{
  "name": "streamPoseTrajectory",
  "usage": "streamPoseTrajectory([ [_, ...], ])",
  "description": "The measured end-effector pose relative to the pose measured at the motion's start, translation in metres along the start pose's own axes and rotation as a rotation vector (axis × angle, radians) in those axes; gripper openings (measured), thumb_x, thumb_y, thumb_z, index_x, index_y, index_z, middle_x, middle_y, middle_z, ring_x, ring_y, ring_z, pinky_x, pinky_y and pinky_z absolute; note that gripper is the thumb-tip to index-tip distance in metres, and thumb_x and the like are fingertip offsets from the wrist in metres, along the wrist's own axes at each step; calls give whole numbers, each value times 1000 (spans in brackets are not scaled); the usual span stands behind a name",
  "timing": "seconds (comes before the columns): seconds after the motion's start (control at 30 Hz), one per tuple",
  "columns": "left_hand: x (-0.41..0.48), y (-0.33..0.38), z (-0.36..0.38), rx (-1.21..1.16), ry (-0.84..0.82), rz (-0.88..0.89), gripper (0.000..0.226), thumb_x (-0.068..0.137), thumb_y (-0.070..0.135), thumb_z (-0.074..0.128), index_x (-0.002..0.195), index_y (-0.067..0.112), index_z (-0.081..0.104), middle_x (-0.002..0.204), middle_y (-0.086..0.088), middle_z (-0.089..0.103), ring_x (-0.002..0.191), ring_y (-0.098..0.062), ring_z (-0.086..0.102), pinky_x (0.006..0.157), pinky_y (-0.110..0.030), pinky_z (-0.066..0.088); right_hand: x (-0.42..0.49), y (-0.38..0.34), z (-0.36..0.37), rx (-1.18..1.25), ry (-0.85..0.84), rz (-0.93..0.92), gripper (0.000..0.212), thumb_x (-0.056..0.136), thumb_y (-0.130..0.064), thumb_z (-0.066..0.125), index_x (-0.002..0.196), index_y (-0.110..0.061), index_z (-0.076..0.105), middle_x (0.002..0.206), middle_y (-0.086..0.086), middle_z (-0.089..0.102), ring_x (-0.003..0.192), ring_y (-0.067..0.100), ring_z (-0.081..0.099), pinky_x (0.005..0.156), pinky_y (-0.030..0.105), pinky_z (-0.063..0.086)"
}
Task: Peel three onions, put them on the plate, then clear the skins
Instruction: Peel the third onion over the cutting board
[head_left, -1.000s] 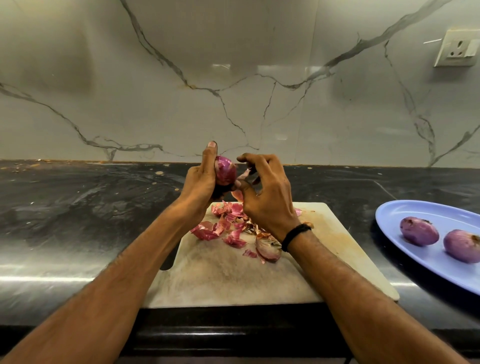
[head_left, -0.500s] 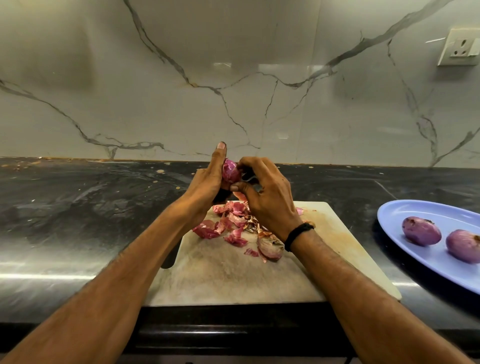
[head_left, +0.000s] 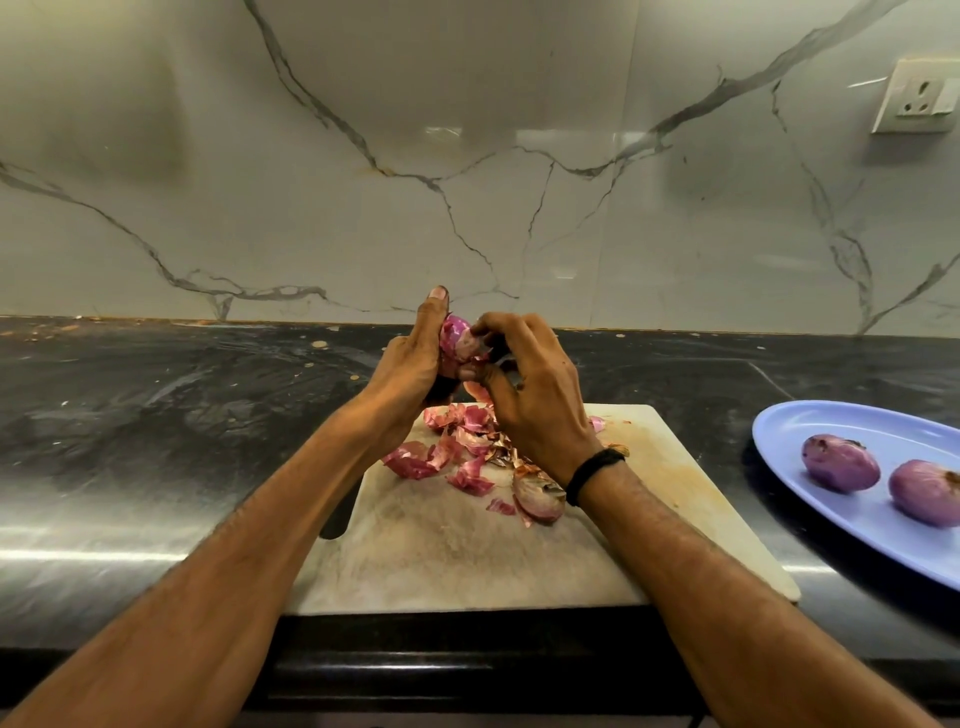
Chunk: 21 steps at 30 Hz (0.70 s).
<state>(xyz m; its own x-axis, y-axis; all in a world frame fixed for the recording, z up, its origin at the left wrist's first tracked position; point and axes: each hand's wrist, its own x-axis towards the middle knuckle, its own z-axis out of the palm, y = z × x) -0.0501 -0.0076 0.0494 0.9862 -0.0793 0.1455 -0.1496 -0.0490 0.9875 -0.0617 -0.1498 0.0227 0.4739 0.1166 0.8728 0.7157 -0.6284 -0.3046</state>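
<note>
- Head view: left hand (head_left: 410, 374) cups a glossy round purple onion (head_left: 457, 339) above a worn pale cutting board (head_left: 457, 561); right hand (head_left: 535, 405) pinches its papery skin.
- Crinkled pink skins (head_left: 465, 449) litter the board; two peeled onions (head_left: 840, 462) rest on an oval lavender plate (head_left: 810, 423), far right.

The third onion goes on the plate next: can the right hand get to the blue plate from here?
Probably yes. Nothing stands on the counter between right hand and plate; it must first let go of the onion that the left hand grips.
</note>
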Motion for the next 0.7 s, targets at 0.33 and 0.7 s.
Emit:
streamPoseTrajectory([
  [0.33,-1,0,0,35,35,9,70,95,74,32,90,16,72,97,-18,73,102,-32,68,102,-48,52,-3,1,4,-50,18,-21,18,88,0,62,106,-3,60,102,11,57,87,11,51,75,3,41],
  [0.7,3,-8,-2,103,20,32,89,89,83,32,102,6,75,102,-22,73,108,-37,68,101,-51,53,-1,0,2,-54,11,-36,30,90,-2,63,119,-7,59,109,10,58,93,10,52,80,0,40],
])
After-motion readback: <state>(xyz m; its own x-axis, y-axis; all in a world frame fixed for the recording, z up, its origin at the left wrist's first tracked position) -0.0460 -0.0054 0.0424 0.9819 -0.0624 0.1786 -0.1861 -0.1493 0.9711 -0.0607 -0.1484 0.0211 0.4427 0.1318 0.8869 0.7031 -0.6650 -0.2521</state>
